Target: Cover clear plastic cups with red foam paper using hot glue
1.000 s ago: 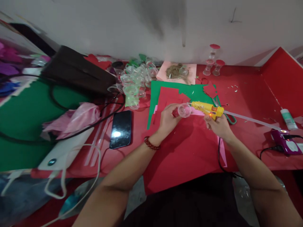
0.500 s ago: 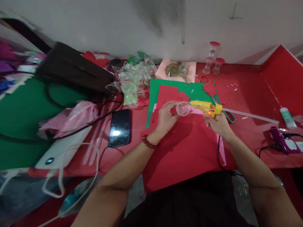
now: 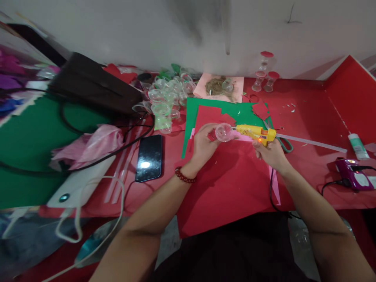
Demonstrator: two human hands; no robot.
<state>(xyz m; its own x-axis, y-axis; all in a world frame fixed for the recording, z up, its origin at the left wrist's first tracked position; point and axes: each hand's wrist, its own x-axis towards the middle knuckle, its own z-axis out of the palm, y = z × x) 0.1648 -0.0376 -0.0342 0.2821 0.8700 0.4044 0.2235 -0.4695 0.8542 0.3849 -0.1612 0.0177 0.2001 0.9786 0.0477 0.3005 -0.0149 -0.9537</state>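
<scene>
A small clear plastic cup [image 3: 224, 133] is gripped in my left hand [image 3: 205, 141], its round mouth facing me. My right hand [image 3: 273, 154] is wrapped round the handle of a yellow hot glue gun [image 3: 249, 131], whose orange light glows. A long translucent glue stick [image 3: 311, 142] juts from the gun's back. The metal nozzle points left and meets the cup's right side; whether it touches is too small to tell. Beneath both hands lie red card [image 3: 229, 188], green card [image 3: 229, 105] and pink paper. Scissors [image 3: 284, 145] rest partly hidden behind my right hand.
Several clear cups [image 3: 167, 94] are heaped at the back left, beside a dark box [image 3: 94, 84]. A phone [image 3: 149, 158] lies left of my forearm. Joined cups with red tops [image 3: 266, 64] stand by the wall. A purple power adapter [image 3: 354, 174] and a glue tube [image 3: 358, 146] lie right.
My left hand has shifted the cup slightly left and up, and turned it a little at the nozzle. The glue gun in my right hand has stayed nearly still.
</scene>
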